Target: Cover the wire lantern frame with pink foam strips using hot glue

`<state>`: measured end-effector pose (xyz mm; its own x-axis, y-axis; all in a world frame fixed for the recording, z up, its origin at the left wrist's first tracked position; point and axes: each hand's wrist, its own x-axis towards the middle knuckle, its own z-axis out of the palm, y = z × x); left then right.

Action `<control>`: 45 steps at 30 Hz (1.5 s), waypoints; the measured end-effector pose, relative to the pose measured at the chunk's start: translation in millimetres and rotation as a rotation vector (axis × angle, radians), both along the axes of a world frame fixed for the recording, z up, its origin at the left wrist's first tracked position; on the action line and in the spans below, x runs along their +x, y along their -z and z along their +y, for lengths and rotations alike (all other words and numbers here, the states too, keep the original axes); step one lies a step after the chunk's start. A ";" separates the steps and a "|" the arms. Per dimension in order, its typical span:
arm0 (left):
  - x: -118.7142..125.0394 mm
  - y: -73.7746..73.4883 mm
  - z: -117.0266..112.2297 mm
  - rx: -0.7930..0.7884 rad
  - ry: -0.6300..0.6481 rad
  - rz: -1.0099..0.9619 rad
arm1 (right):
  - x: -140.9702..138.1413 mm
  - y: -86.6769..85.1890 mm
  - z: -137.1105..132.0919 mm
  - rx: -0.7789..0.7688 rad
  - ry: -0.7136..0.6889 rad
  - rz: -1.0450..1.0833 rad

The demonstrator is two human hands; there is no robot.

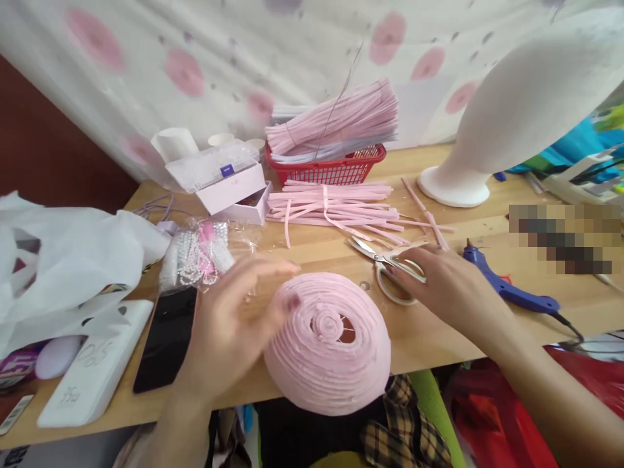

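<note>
A pink dome [312, 383] of coiled fuzzy stems, probably pipe cleaners, sits at the table's front edge, with a small spiral and a gap at its top. My left hand [229, 325] is at the dome's left side, fingers curved and apart. Its thumb is over the dome's edge; whether it touches is unclear. To the right, my right hand [446, 292] has its fingers closed on the handles of the scissors [377, 255], which lie low at the table with blades pointing left. Behind them lies a bundle of pink stems [336, 205] tied with a band.
A red basket [331, 170] full of pink and lilac stems stands at the back. A blue glue gun [511, 286] and a white foam head [487, 143] are at right. At left are a phone [168, 338], power bank [97, 364], bagged beads [197, 257] and boxes [234, 188].
</note>
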<state>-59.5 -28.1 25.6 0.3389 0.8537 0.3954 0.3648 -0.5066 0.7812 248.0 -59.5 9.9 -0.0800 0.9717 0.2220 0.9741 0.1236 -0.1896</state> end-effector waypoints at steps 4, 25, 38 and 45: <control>1.2 20.7 -55.4 0.188 -0.015 0.150 | -31.0 -23.5 -8.9 0.236 -0.468 0.210; 16.4 47.9 -64.2 0.426 -0.085 0.311 | -52.2 -5.1 2.8 0.230 -0.850 0.273; 19.3 43.4 -62.9 0.450 -0.109 0.330 | -57.0 -14.3 -7.0 0.173 -0.771 0.228; 20.0 41.1 -62.7 0.444 -0.096 0.340 | -58.2 -17.3 -19.4 0.155 -0.676 0.247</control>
